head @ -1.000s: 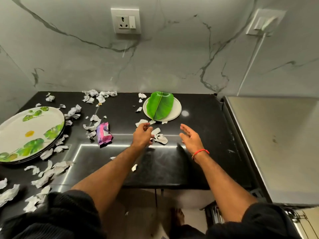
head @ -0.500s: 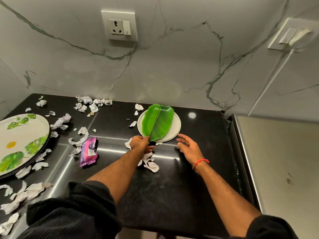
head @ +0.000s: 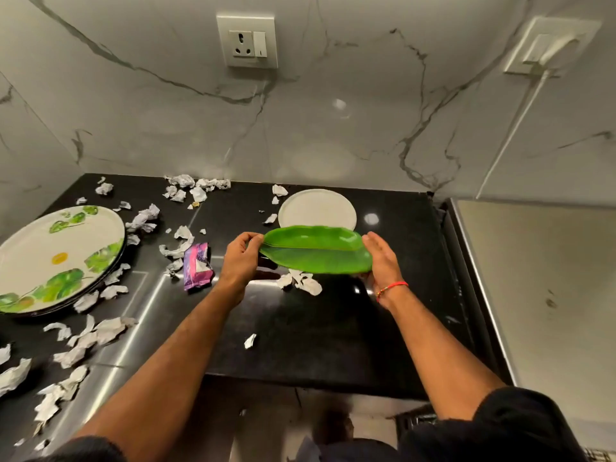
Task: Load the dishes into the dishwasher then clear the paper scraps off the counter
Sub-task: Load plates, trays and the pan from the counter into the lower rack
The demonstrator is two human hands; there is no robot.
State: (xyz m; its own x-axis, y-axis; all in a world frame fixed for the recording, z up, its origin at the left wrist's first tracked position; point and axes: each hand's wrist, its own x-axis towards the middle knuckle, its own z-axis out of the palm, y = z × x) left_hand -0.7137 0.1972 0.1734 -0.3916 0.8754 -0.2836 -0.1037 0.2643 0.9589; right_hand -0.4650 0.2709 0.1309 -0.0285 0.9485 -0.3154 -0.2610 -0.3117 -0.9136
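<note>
A green leaf-shaped dish (head: 316, 250) hangs above the black counter (head: 333, 335), held between both hands. My left hand (head: 240, 260) pinches its left tip with curled fingers. My right hand (head: 383, 261) supports its right end with straight fingers, thumb hidden under the dish. Behind it a small round white plate (head: 316, 208) lies bare on the counter. A large white plate with green leaf prints (head: 56, 258) sits at the left, on darker plates. Torn white paper scraps (head: 303, 281) lie under the dish, and several more (head: 83, 341) are scattered over the left side.
A purple wrapper (head: 197, 266) lies left of my left hand. A grey appliance top (head: 540, 295) adjoins the counter on the right. A marble wall with a socket (head: 247, 41) rises behind. Below the counter edge, a dark rack (head: 420, 420) shows partly.
The green dish came off the white plate and now hangs turned sideways between both hands. My left hand moved from the scraps to the dish's tip; my right hand closed in.
</note>
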